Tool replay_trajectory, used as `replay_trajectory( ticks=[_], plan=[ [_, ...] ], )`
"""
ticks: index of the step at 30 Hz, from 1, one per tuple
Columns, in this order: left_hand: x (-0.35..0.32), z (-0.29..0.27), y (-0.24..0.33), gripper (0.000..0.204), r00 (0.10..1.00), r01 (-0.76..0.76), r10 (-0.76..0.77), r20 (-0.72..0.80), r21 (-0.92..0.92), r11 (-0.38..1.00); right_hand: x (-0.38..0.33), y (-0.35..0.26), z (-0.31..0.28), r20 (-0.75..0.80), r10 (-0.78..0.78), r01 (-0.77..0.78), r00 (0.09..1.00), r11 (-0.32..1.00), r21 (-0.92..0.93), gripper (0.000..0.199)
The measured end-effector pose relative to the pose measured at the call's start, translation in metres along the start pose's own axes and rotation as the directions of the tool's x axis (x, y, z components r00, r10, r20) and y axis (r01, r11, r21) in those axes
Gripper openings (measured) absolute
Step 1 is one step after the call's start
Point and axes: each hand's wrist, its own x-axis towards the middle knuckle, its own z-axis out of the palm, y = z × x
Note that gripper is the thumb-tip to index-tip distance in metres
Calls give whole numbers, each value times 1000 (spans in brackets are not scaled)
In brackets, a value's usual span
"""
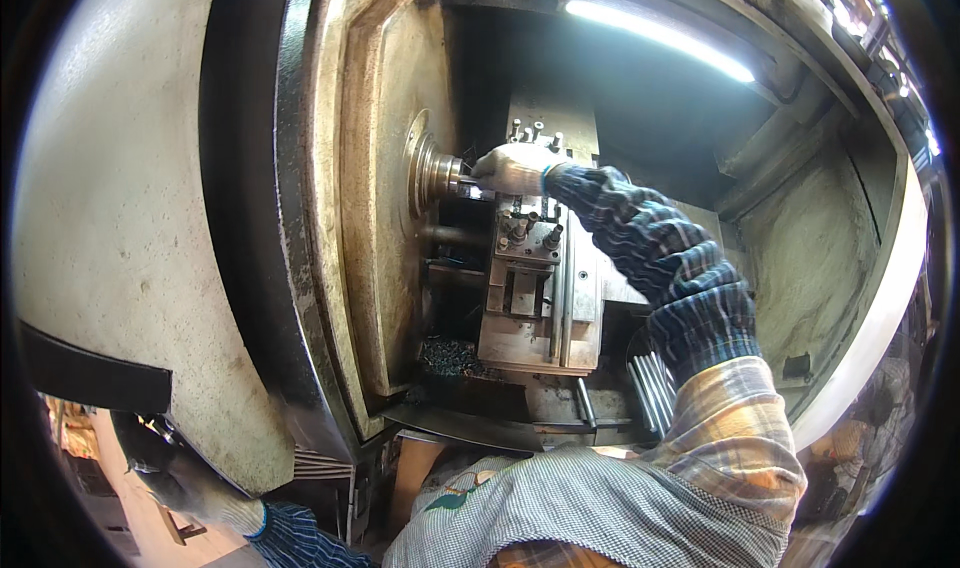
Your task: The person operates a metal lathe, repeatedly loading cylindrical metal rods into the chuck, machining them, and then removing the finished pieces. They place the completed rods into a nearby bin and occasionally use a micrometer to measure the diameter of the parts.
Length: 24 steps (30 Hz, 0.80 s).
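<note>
My right hand (pixel 515 168), in a white knit glove, reaches into a lathe with its fingers closed together at the spindle nose. A small shiny metal part (pixel 466 180) shows between the fingertips and the collet chuck (pixel 432 175); the fingers cover most of it. Under that hand lies the tool slide, with a tool block (pixel 527 238) carrying several upright bolts. Low at the left, my left hand (pixel 205 503), also gloved, is outside the machine beside its pale front cover. Its fingers are in shadow and blurred, so I cannot make out what they touch.
A lit tube lamp (pixel 660 40) runs along the top of the enclosure. Dark metal chips (pixel 455 358) lie below the chuck. The pale sliding door (pixel 120 188) stands at left. A metal rod (pixel 586 403) and a ribbed cover (pixel 652 393) are near the front edge.
</note>
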Motion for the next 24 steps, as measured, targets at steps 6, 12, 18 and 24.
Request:
replay_trajectory(
  ticks=[6,12,18,24],
  plan=[
    [-22,33,21,42,973,-71,115,-202,212,975,-79,45,-30,48,216,-166,975,857,-488,50],
    [-11,12,2,44,988,-6,30,-151,153,988,-84,89,9,-80,94,-111,992,963,-247,26],
    [8,-16,-16,47,999,-29,39,29,-274,961,-42,60,17,-166,-88,80,982,995,-51,25],
    [8,-21,-26,45,985,-112,136,103,-208,972,-3,-34,1,-114,-3,4,994,1000,10,33]
  ],
)
